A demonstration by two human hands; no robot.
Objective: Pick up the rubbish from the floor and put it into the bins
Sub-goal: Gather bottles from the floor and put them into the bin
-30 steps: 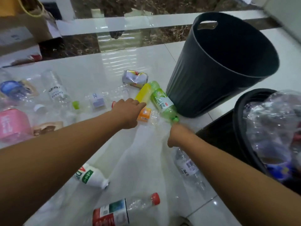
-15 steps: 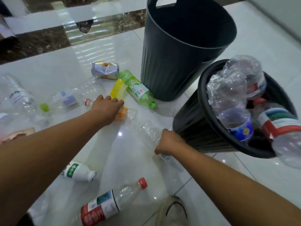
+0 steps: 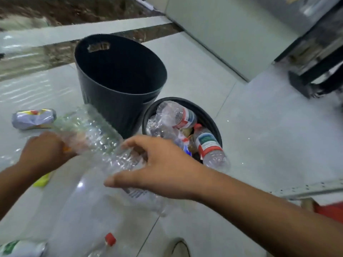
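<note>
My left hand (image 3: 41, 152) grips the orange-capped neck end of a clear ribbed bottle (image 3: 89, 128), lifted off the floor and slanting up toward the tall dark bin (image 3: 130, 112), which looks empty inside. My right hand (image 3: 159, 169) curls round a second clear crumpled bottle (image 3: 146, 197) with a printed label, held just left of the small black bin (image 3: 209, 115). That bin is heaped with several clear bottles, one red-banded bottle (image 3: 209, 145) leaning over its rim.
On the white tiles lie a crushed can (image 3: 33, 118), a yellow bottle (image 3: 42, 180), a red-capped bottle (image 3: 109, 240) and a green-and-white bottle (image 3: 18, 249). A shoe toe (image 3: 176, 247) shows at the bottom. Black furniture (image 3: 315, 62) stands at the right, near a metal rail (image 3: 306, 188).
Both hands have lifted clear bottles off the floor and carried them right toward the bins. My view has swung right, so the small bin now sits near the centre.
</note>
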